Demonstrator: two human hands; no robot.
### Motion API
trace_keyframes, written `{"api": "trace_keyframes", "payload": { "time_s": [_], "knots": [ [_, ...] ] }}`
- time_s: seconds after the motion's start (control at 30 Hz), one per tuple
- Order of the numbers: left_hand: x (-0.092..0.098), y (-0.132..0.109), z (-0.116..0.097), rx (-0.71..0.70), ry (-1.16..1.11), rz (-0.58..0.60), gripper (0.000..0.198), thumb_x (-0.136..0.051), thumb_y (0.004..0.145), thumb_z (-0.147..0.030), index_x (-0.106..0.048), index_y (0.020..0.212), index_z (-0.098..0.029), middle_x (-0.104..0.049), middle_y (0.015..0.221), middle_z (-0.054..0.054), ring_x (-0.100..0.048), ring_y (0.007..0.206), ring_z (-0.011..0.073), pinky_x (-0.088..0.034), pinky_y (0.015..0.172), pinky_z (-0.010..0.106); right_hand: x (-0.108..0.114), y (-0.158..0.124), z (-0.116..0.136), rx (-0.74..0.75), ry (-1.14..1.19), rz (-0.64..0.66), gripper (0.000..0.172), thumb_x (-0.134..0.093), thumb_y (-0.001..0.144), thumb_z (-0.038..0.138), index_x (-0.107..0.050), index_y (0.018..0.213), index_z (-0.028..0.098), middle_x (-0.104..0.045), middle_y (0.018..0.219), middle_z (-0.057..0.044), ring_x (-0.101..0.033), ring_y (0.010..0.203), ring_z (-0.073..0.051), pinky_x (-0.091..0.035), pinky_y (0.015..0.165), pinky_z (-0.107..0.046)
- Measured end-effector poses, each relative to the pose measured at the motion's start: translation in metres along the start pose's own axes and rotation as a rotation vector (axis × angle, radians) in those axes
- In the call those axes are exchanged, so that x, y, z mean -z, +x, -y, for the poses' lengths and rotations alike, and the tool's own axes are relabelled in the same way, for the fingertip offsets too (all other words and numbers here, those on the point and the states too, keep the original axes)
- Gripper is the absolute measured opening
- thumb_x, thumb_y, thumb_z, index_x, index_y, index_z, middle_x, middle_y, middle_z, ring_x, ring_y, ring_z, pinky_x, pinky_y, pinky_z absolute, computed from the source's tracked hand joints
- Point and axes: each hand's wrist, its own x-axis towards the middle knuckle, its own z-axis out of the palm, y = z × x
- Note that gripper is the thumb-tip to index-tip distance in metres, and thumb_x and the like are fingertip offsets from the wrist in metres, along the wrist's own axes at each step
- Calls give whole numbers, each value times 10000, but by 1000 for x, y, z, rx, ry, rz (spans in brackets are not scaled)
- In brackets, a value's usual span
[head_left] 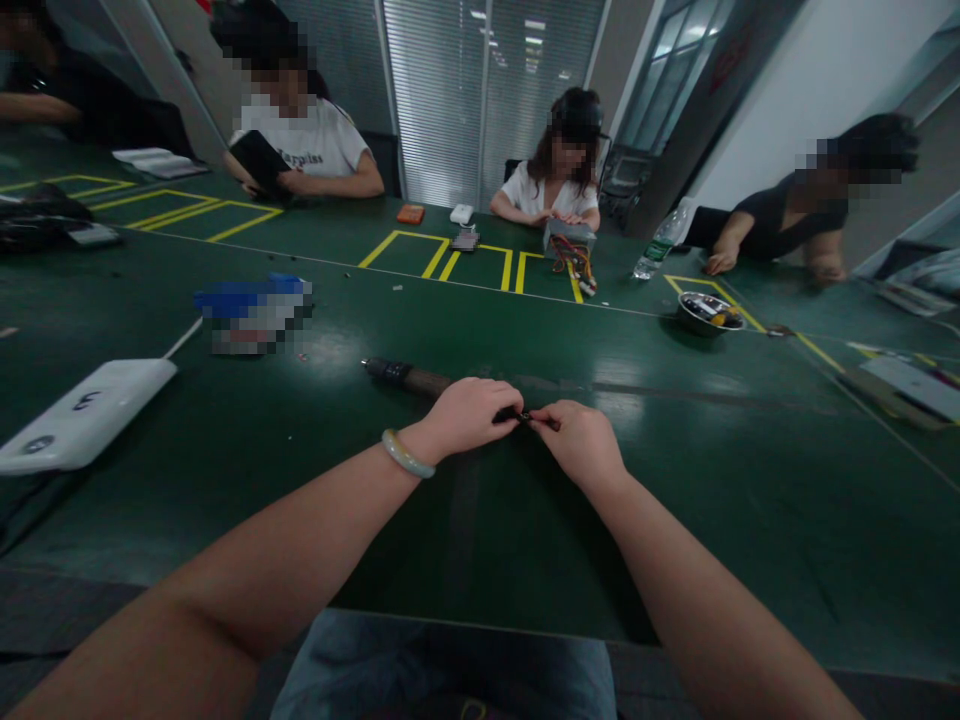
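Fingers of the left hand and right hand are pressed together, pinching a small slender black part between them, over the dark green counter. The part looks light and fiddly, possibly fragile; best held at its ends by the fingertips. Just beyond the left hand lies a black-tipped cylindrical tool with a brown handle. Farther off, a shallow round steel bowl holds dark pieces and a yellow item; other contents too small to tell.
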Motion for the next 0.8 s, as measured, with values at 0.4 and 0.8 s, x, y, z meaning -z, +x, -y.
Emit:
{"api": "trace_keyframes", "payload": {
  "time_s": [0.4, 0.8],
  "knots": [
    [-2, 0, 1, 9, 0, -25, 131, -576, 879, -328, -623, 971, -247, -656, 975, -7, -616, 917, 183, -447, 801, 323, -4, 1, 2, 35, -34, 23, 133, -610, 902, 229, -725, 969, 230, -679, 939, -19, -616, 864, -164, -447, 784, -255],
    [-2, 0, 1, 9, -8, -35, 132, -597, 865, -313, -622, 967, -233, -657, 965, -1, -618, 907, 176, -454, 804, 314, -6, -1, 4, 73, -150, -11, 134, -595, 917, 227, -727, 932, 212, -669, 898, -28, -616, 824, -167, -453, 744, -260]
  ]
}}
